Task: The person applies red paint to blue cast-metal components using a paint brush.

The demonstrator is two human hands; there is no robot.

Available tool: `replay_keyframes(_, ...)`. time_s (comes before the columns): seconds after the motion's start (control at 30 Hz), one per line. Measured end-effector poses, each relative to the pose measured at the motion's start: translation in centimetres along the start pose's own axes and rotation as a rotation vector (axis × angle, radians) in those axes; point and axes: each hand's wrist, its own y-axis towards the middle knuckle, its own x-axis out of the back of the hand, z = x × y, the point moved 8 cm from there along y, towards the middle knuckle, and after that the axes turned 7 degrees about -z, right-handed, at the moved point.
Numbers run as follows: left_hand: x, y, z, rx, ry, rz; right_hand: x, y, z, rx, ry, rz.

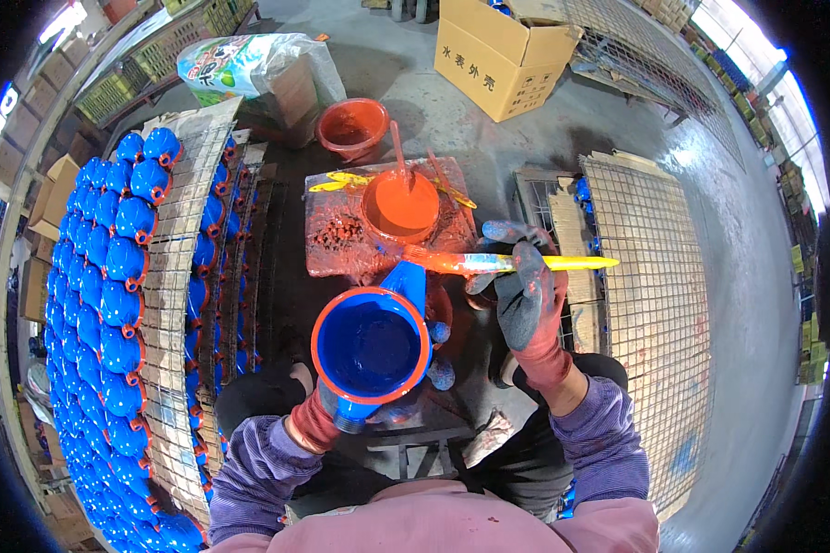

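Observation:
My left hand (441, 370), in a grey and red work glove, holds up a blue cup-shaped pipe housing (369, 346) with its round mouth facing up. Red paint rings the rim, and stubs stick out at its top and bottom. Most of that hand is hidden behind the housing. My right hand (527, 300), gloved alike, pinches a paintbrush (563, 263) with a yellow handle. Its red-coated bristles point left, just above the housing's upper stub. Beyond them a bowl of red paint (401, 207) stands on a paint-smeared board (327, 244), a stick leaning in it.
Rows of blue housings with red rims (111, 276) fill racks at the left. Right of me lies a wire grid rack (650, 323) over cardboard. A red basin (351, 127), a plastic sack (258, 78) and a cardboard box (503, 60) stand farther off. Yellow-handled brushes (341, 182) lie by the bowl.

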Motion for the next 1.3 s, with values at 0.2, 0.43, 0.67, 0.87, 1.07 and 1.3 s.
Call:
replay_keyframes(0.2, -4.5, 0.3, -2.8, 0.087, -0.404, 0.462, -1.6, 1.3, 1.5, 0.044, -0.266, 0.049)
replay_keyframes(0.43, -4.5, -1.2, -8.1, -0.270, -0.264, 0.103, 1.2, 2.6, -3.2, -0.445, 0.592, -0.193)
replay_keyframes(0.67, -2.4, -1.7, -9.5, -0.470, -0.153, 0.049, 0.6, 3.1, -2.5, -0.534, 0.577, -0.190)
replay_keyframes(0.87, -3.8, -0.5, -4.0, -0.220, 0.397, -0.056, 0.9, 2.6, -1.2, -0.533, 0.035, -0.111)
replay_keyframes(1.07, -4.9, -0.1, -4.2, -0.608, 1.010, -0.145, -0.8, 3.3, 0.1, -0.217, -0.531, 0.162)
replay_keyframes(1.3, -7.9, 0.2, -2.8, -0.902, 1.644, -0.036, -3.4, 1.5, -0.5, -0.028, -0.966, 0.480)
